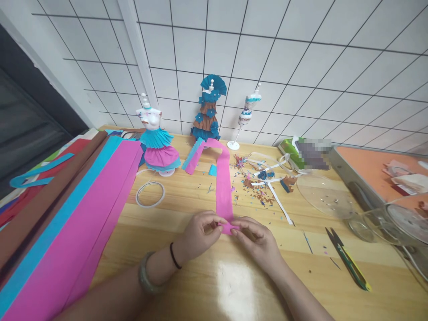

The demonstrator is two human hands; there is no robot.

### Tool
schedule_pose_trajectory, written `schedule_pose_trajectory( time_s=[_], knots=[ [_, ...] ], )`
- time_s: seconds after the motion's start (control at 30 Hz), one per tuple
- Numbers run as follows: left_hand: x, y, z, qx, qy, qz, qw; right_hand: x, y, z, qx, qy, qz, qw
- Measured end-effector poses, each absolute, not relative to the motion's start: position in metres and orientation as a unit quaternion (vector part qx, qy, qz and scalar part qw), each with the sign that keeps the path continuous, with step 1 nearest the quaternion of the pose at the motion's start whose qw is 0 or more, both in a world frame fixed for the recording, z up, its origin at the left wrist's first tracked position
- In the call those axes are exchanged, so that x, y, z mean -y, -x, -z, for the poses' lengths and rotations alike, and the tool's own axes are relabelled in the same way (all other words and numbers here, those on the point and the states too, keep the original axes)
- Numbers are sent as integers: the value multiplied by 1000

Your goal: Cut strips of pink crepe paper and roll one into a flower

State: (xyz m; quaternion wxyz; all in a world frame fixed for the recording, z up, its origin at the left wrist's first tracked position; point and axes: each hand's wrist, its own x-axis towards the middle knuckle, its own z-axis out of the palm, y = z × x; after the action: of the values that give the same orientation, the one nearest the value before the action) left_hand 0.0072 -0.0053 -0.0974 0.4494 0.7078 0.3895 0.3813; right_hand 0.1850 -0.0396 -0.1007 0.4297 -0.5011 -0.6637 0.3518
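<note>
A long pink crepe paper strip (224, 187) runs away from me across the wooden table (180, 290), bending left at its far end to a blue-edged part. My left hand (202, 232) pinches the left side of its near end between thumb and fingers. On the right side of that same end, my right hand (257, 240) also pinches the paper. The near edge looks slightly folded between the two hands. Beyond the strip's left side stands a small dress form (149, 117) in a blue and pink ruffled paper skirt (162, 158).
Long paper sheets (87, 218) lie at left, near a tape roll (150, 195). A blue-and-brown dressed form (207, 113) and a barer form (245, 111) stand behind. Paper scraps (262, 196), thread snips (347, 258) and a clear round tray (324, 196) lie right, beside an orange-bottomed box (371, 178).
</note>
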Motion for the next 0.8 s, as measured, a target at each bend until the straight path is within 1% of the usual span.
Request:
schedule_pose_trajectory(
  time_s=[0.37,0.57,0.8],
  knots=[
    [5,-9,100,-400,-714,-390,421,37,-187,107,698,481,-299,438],
    [4,-8,101,-422,-710,-369,426,36,-189,105,714,482,-286,419],
    [1,-6,102,-426,-716,-360,421,36,-191,103,722,485,-300,392]
  ],
)
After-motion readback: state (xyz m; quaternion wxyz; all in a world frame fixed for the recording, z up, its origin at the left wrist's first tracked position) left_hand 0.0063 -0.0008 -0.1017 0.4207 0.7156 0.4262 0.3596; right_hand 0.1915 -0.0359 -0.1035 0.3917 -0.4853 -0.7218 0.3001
